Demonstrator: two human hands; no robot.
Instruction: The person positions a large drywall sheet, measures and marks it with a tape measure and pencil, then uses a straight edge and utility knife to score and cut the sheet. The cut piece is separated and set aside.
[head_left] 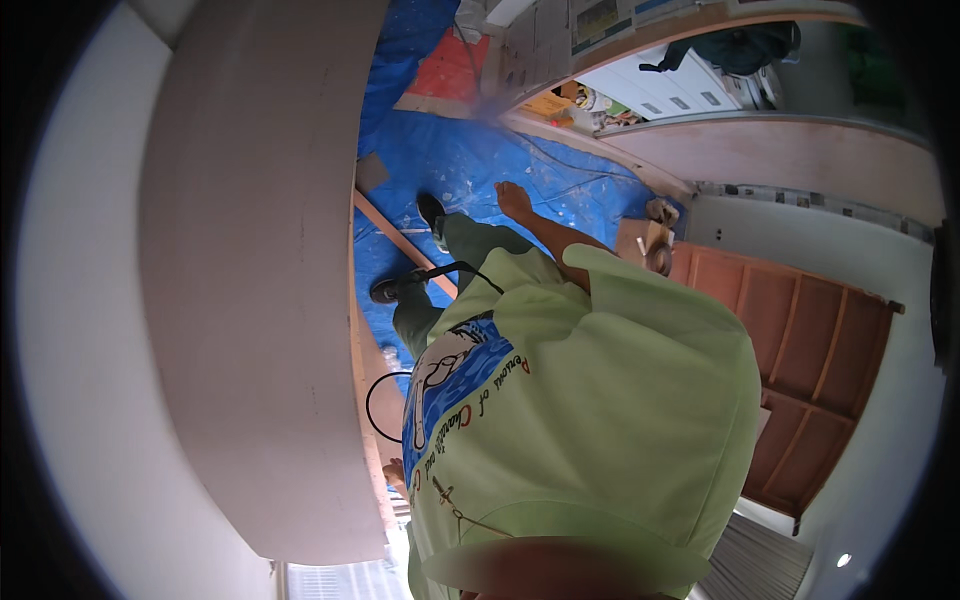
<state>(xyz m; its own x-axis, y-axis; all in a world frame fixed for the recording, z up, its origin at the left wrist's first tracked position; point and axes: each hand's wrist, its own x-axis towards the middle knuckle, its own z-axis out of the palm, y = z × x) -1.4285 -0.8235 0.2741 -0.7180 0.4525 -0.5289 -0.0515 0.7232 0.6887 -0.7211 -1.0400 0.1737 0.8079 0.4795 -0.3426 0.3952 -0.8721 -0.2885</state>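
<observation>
Your right hand [513, 201] is loosely curled, can't tell on what; left hand [396, 474]'s half-hidden by one brown panel [260, 250]. One wooden strip [388, 226] runs between your two dark shoes [430, 208].

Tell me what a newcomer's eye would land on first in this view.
Probably the pale green shirt, filling the lower middle. Next comes the broad brownish panel down the left, with the left hand near its lower right edge. At the upper middle, a bright blue sheet stands out, seen behind the right hand.
</observation>
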